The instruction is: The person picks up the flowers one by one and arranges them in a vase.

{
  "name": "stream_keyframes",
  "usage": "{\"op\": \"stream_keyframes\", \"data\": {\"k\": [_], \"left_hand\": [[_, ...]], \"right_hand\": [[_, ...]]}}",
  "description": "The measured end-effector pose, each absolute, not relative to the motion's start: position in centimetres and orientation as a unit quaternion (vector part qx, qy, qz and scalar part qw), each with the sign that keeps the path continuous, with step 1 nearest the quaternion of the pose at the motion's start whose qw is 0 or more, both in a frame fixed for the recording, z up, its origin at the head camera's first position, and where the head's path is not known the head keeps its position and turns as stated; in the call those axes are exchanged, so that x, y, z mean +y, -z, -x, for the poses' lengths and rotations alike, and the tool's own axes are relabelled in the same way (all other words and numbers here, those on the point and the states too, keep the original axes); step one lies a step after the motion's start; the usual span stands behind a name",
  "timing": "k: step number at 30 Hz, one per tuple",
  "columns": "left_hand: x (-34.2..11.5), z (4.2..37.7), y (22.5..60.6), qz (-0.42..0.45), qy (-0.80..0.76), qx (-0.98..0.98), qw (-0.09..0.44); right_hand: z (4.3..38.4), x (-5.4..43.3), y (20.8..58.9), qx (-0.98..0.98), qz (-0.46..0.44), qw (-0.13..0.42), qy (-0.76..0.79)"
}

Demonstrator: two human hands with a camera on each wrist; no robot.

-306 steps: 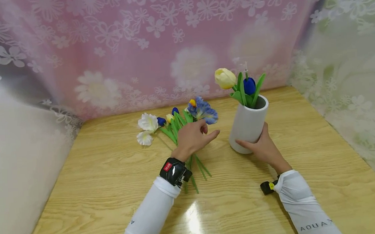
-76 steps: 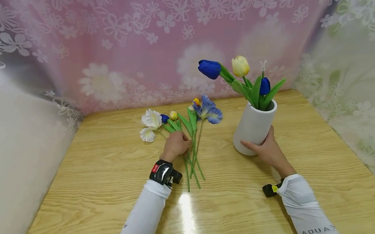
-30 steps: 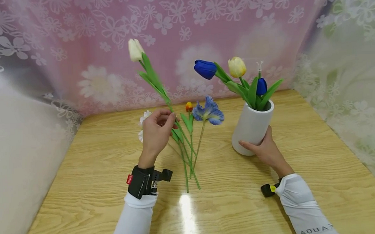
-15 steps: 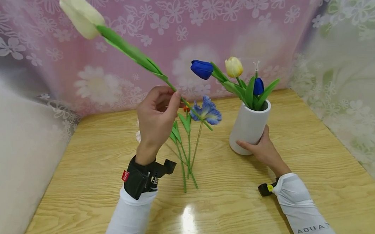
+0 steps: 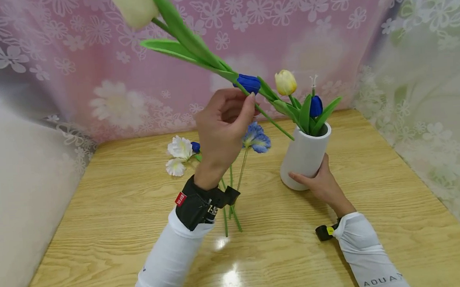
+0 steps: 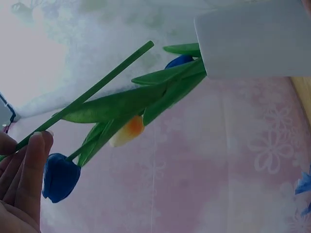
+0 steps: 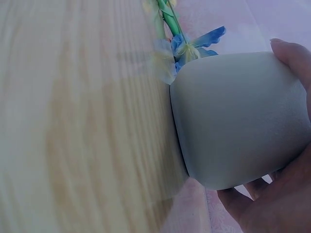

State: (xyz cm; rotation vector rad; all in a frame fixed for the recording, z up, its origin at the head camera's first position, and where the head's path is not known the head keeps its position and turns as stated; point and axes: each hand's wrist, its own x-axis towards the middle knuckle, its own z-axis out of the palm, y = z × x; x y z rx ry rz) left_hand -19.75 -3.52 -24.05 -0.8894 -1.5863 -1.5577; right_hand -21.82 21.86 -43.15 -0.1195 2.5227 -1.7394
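My left hand (image 5: 225, 133) pinches the green stem of a white artificial tulip (image 5: 137, 9), whose bloom is cut off by the top edge of the head view. The stem slants down to the right, and its lower end appears close to the rim of a white vase (image 5: 306, 157). Low on the vase, my right hand (image 5: 326, 184) grips its side, thumb across the front. A blue tulip (image 5: 249, 83), a pale yellow tulip (image 5: 285, 82) and a second blue tulip (image 5: 316, 106) stand in the vase. The left wrist view shows the held stem (image 6: 97, 87) passing beside the vase's leaves.
On the wooden table (image 5: 101, 219) lie a white flower (image 5: 179, 148), a blue tulip head (image 5: 195, 147) and a blue-violet iris (image 5: 256, 137), with green stems crossing below my left wrist. A pink floral curtain (image 5: 164, 77) hangs behind the table.
My left hand, low over the stems on the table earlier, picked up the white tulip, raised it and carried it right to the vase. A blue tulip joined the vase since the oldest frame.
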Motion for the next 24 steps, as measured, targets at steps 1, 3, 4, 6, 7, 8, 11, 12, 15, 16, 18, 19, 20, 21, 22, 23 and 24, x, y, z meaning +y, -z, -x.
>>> {"op": "stream_keyframes", "data": {"k": [1,3,4,6,7,8,11,12,15,16,18,19,20,21,22,23,24], "left_hand": [[-3.2,19.8,23.9,0.349,0.604,-0.617,0.364],[-2.6,20.0,23.7,0.355,0.601,-0.617,0.364],[-2.3,20.1,23.6,0.359,0.600,-0.617,0.362],[-1.7,20.5,23.5,0.363,0.593,-0.621,0.362],[-1.4,20.7,23.5,0.364,0.589,-0.624,0.362],[-1.2,20.8,23.6,0.363,0.585,-0.628,0.362],[-0.5,21.4,23.8,0.359,0.571,-0.643,0.363],[-0.3,21.5,24.0,0.357,0.569,-0.644,0.366],[-0.1,22.0,24.4,0.352,0.562,-0.642,0.385],[0.0,22.2,24.5,0.350,0.559,-0.639,0.396],[0.0,22.5,24.8,0.348,0.555,-0.632,0.414],[0.0,22.7,24.9,0.348,0.553,-0.629,0.420],[0.0,22.8,25.0,0.350,0.552,-0.626,0.424],[0.1,23.0,25.1,0.351,0.550,-0.626,0.427],[0.1,23.1,25.2,0.352,0.548,-0.626,0.428],[0.1,23.2,25.2,0.353,0.550,-0.627,0.424],[0.2,23.3,25.3,0.353,0.551,-0.628,0.421]], "right_hand": [[21.8,21.9,43.2,0.823,0.039,0.038,0.566],[21.8,21.9,43.3,0.824,0.041,0.036,0.563],[21.7,21.9,43.3,0.826,0.041,0.035,0.562],[21.7,21.9,43.3,0.828,0.042,0.032,0.558],[21.7,21.9,43.3,0.829,0.042,0.031,0.556],[21.7,21.8,43.3,0.829,0.043,0.030,0.556],[21.8,21.7,43.3,0.828,0.044,0.027,0.558],[21.8,21.7,43.3,0.828,0.044,0.026,0.559],[21.9,21.6,43.3,0.827,0.044,0.026,0.560],[21.9,21.6,43.3,0.826,0.044,0.027,0.561],[21.9,21.6,43.2,0.828,0.042,0.029,0.558],[21.9,21.7,43.3,0.829,0.041,0.030,0.557],[21.9,21.7,43.3,0.829,0.040,0.030,0.556],[21.9,21.8,43.3,0.830,0.040,0.031,0.556],[22.0,21.9,43.3,0.830,0.039,0.033,0.556],[22.0,21.9,43.3,0.830,0.037,0.035,0.556],[22.0,22.0,43.3,0.830,0.037,0.037,0.556]]}}
